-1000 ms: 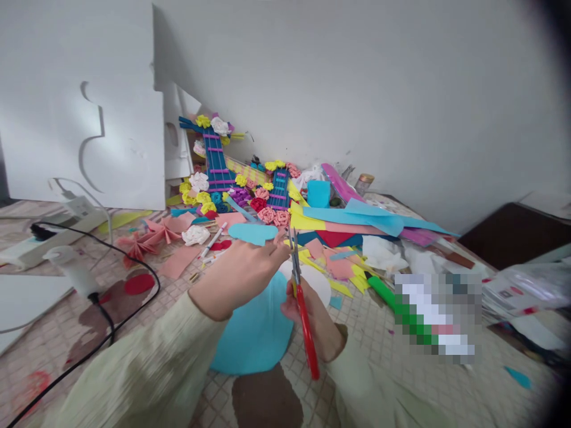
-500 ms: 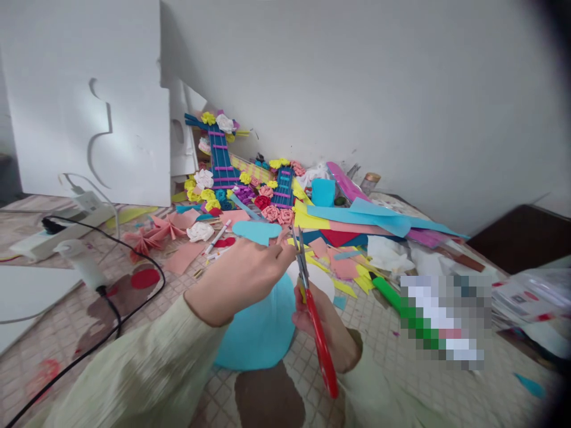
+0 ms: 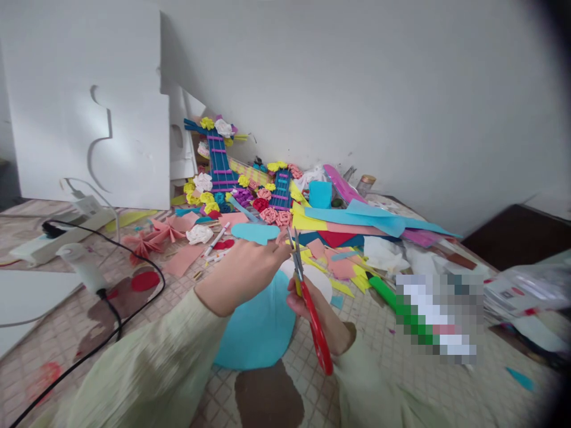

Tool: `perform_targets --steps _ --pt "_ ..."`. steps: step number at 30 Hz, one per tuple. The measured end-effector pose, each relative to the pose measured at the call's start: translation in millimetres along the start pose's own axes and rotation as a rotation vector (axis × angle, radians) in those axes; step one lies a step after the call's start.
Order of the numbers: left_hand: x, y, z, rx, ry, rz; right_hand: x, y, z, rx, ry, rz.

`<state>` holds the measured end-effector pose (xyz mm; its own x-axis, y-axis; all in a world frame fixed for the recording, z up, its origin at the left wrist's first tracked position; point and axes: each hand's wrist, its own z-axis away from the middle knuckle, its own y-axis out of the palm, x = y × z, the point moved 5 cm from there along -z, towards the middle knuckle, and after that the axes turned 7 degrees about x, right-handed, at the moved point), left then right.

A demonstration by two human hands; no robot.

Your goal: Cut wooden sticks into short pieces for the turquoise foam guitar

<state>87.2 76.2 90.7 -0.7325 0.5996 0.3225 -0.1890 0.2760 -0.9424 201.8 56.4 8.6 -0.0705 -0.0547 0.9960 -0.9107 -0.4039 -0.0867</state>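
My left hand [image 3: 243,270] is closed in a pinch on a small pink paper piece [image 3: 282,236] held up in front of me. My right hand [image 3: 317,318] grips red-handled scissors [image 3: 310,309], blades pointing up and touching the pink piece beside my left fingertips. Both sleeves are pale green. Under my hands lies a round light-blue paper sheet [image 3: 259,330] on the tiled floor, with a white paper circle [image 3: 319,285] just behind the scissors.
A heap of coloured paper sheets [image 3: 357,217], paper flowers and blue ladder-like models [image 3: 220,157] lies against the wall. White foam boards [image 3: 89,101] stand at left. A power strip [image 3: 49,241], glue gun [image 3: 82,264] and black cable [image 3: 111,321] lie left. A green marker [image 3: 381,290] is right.
My hands and the scissors have shifted only slightly; the view wobbled right, then back a little. The grip on the paper piece and the scissors is unchanged.
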Motion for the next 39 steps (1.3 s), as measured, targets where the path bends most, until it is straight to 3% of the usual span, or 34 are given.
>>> perform_targets --steps 10,18,31,39 --pt "-5 -1 3 0.067 0.023 -0.056 -6 2 3 -0.011 -0.005 0.097" --pt "-3 2 3 0.049 0.048 0.011 -6 4 3 -0.028 -0.028 0.165" --pt "3 0 1 0.041 0.078 0.083 -13 6 5 -0.051 0.001 0.056" --pt "6 -1 3 0.017 0.056 0.092 -16 11 2 0.016 0.033 0.015"
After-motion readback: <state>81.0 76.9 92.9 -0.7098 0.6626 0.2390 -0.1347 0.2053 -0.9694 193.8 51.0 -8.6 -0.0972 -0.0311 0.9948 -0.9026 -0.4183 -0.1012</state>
